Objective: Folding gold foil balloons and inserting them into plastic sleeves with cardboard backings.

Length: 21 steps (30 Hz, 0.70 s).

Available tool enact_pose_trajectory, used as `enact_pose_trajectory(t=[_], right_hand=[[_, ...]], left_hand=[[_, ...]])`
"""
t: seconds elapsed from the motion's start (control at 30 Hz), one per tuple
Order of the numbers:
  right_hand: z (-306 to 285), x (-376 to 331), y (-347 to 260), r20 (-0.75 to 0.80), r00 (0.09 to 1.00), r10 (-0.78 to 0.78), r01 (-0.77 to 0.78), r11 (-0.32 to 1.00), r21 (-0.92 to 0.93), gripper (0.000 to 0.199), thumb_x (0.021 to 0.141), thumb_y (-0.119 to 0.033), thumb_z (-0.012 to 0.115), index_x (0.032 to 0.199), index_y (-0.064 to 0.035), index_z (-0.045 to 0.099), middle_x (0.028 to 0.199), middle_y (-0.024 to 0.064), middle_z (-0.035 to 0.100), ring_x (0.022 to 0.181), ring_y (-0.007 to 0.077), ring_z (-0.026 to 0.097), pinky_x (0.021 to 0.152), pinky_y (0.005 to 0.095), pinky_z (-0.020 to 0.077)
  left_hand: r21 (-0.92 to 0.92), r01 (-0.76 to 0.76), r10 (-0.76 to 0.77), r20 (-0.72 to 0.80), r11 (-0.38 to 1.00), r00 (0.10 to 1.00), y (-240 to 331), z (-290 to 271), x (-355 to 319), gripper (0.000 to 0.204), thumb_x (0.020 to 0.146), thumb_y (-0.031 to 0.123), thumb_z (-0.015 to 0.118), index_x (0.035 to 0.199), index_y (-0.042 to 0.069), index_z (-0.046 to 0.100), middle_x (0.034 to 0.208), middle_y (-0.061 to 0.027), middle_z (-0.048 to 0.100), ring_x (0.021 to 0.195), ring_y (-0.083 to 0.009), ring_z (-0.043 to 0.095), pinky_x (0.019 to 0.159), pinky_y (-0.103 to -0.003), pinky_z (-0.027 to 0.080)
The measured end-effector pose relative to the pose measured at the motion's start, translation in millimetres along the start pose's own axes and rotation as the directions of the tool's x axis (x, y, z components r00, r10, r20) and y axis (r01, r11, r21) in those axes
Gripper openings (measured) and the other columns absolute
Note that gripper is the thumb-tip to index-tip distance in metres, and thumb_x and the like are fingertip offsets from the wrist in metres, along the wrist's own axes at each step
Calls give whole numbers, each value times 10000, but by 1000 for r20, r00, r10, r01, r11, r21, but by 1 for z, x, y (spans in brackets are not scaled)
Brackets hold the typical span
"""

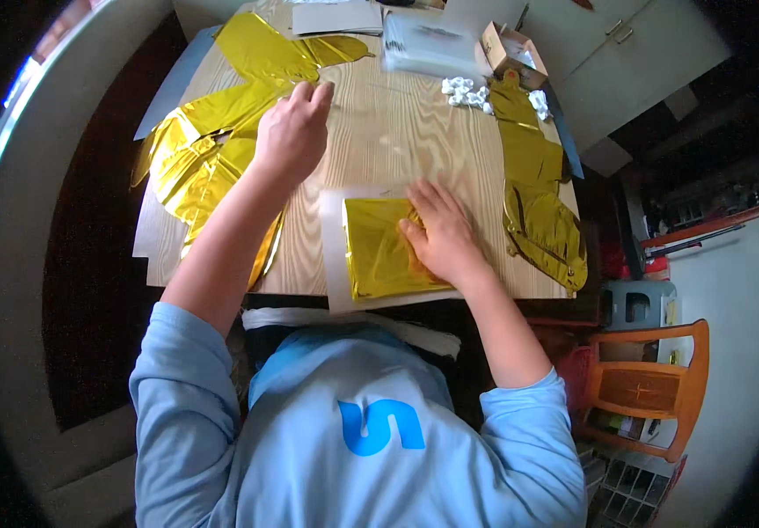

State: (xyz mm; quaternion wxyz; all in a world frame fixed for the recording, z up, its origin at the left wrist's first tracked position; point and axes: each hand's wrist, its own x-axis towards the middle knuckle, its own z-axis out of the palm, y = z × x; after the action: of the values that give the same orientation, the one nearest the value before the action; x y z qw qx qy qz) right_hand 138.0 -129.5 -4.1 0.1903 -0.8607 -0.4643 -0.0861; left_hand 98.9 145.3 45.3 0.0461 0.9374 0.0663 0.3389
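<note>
A folded piece of gold foil is laid near the front edge of the wooden table, on top of a pale, flat sheet that is left showing along its left side. The foil's right part is covered by the right hand, which is laid palm down with its fingers stretched out; nothing is clasped in that grip. The left hand is held farther back, beside a loose spread of gold foil, with its fingers curled in; whether anything is pinched in that grip cannot be told, since the fingertips are hidden.

Along the table's right side, more crumpled gold foil is laid out in a long strip. At the far edge, a stack of clear plastic bags is set between some grey cards and a small open box. White bundles are placed just in front of the box. Beyond the table's right side, a wooden chair can be seen.
</note>
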Motion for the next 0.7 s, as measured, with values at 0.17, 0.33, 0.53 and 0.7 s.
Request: enact_pose_trajectory(t=[0.17, 0.33, 0.53, 0.7], right_hand=[[-14, -32, -24, 61, 996, -58, 52, 993, 105, 440, 904, -258, 645, 1278, -31, 602, 1392, 210, 531, 1322, 399, 452, 1130, 485, 319], [-35, -89, -32, -403, 839, 367, -128, 852, 508, 268, 941, -150, 613, 1146, 22, 592, 1156, 159, 618, 1087, 271, 587, 994, 395, 439], [53, -239, -54, 183, 667, 722, -323, 59, 944, 394, 1008, -336, 502, 1253, -29, 509, 1051, 128, 635, 888, 223, 620, 770, 351, 500], [21, -148, -103, 442, 683, 581, -274, -356, 893, 411, 974, -273, 603, 1310, -47, 533, 1150, 92, 646, 1014, 245, 637, 824, 397, 536]], left_hand=[[-93, -92, 108, 186, 991, 977, 5, 3, -37, 398, 831, 72, 549, 1217, 141, 617, 949, -132, 627, 768, -360, 647, 681, -465, 541], [-184, -147, 186, 218, 972, 958, 12, -3, -65, 301, 804, 113, 595, 1102, 88, 627, 872, -116, 609, 747, -319, 652, 641, -441, 526], [-240, -206, 276, 311, 949, 909, 9, -1, -68, 278, 806, 158, 675, 1072, 95, 623, 902, -113, 617, 740, -345, 643, 647, -454, 529], [-226, -314, 369, 271, 922, 889, 18, 2, -68, 112, 803, 132, 643, 884, 84, 581, 817, -95, 584, 692, -315, 631, 632, -440, 513]])
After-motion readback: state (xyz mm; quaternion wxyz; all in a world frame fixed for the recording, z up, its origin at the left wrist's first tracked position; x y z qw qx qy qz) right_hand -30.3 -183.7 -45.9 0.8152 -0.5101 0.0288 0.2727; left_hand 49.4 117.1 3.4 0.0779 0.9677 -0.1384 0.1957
